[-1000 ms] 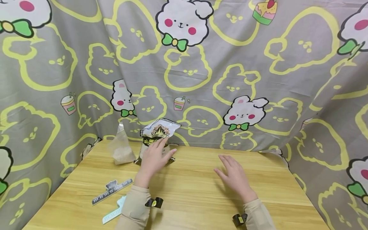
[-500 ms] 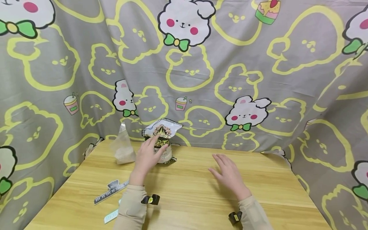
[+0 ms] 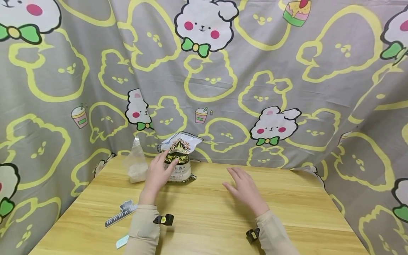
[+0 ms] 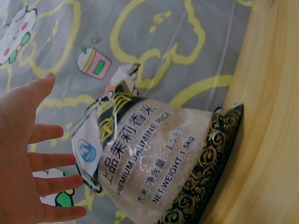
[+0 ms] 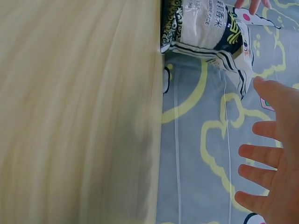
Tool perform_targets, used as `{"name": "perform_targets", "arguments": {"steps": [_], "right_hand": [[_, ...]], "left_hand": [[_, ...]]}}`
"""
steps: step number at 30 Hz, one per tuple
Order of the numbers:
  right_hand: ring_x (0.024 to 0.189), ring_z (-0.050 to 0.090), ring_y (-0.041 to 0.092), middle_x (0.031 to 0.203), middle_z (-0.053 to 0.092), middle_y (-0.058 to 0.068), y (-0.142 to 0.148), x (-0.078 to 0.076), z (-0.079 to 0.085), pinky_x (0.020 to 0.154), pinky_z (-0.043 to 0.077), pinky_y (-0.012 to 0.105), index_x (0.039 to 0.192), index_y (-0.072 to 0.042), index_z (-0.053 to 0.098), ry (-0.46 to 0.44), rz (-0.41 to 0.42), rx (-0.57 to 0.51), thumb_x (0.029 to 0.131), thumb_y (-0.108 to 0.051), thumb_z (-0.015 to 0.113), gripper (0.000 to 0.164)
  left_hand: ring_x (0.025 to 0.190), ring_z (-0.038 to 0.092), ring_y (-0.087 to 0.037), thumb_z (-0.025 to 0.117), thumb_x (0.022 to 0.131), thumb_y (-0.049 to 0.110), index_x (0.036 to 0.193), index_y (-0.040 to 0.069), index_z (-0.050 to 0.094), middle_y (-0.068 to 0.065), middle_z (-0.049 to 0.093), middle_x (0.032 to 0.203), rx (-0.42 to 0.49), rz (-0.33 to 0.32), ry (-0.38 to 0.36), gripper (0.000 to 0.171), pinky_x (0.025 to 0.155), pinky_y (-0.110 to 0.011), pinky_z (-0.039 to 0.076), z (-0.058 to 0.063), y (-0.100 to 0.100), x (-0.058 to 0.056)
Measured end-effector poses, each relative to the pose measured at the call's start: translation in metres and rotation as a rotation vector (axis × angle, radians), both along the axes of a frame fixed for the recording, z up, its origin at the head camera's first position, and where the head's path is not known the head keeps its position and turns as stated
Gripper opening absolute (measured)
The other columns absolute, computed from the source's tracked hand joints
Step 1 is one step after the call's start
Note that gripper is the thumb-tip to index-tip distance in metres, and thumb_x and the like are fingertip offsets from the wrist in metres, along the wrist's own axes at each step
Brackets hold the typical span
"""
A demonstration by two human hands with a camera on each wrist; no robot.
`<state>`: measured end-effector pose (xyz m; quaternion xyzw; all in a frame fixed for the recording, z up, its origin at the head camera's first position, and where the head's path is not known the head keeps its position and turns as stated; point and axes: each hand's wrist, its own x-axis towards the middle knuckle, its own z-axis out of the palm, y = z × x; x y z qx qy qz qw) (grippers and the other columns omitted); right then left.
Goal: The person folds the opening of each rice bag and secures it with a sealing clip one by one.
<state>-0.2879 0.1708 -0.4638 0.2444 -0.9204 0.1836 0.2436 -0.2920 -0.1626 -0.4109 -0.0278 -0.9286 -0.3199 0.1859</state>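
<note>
A bag of jasmine rice (image 3: 182, 170) stands upright near the back of the table, its white top folded over to the right. My left hand (image 3: 157, 173) hovers in front of the bag's left side, fingers spread and holding nothing. In the left wrist view a gap shows between those fingers and the rice bag (image 4: 154, 149). To the right of the bag, my right hand (image 3: 243, 187) is held above the table with its fingers extended. The right wrist view shows that hand (image 5: 280, 149) apart from the bag (image 5: 203, 23).
Left of the rice stands a clear plastic bag (image 3: 135, 169) with white contents at its bottom. A dark clip with a piano-key pattern (image 3: 120, 214) and a light blue clip (image 3: 122, 242), partly behind the left sleeve, lie on the wooden table (image 3: 204, 226). A patterned curtain (image 3: 216, 88) hangs behind.
My left hand has drawn left and slightly down, uncovering more of the rice bag's front. My right hand has shifted left. The bags stay in place.
</note>
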Motion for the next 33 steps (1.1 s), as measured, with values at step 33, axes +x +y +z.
{"name": "perform_targets", "arguments": {"steps": [33], "right_hand": [[0.134,0.046,0.04,0.146,0.047,0.02,-0.082,-0.035,0.002,0.113,0.035,0.054,0.148,-0.008,0.039,-0.15,0.107,-0.097,0.093,-0.047,0.06,0.07]], "left_hand": [[0.143,0.026,-0.046,0.05,0.093,0.062,0.157,0.019,0.017,-0.022,0.022,0.159,0.322,0.032,-0.054,0.083,0.113,-0.065,0.023,-0.026,-0.022,-0.022]]}}
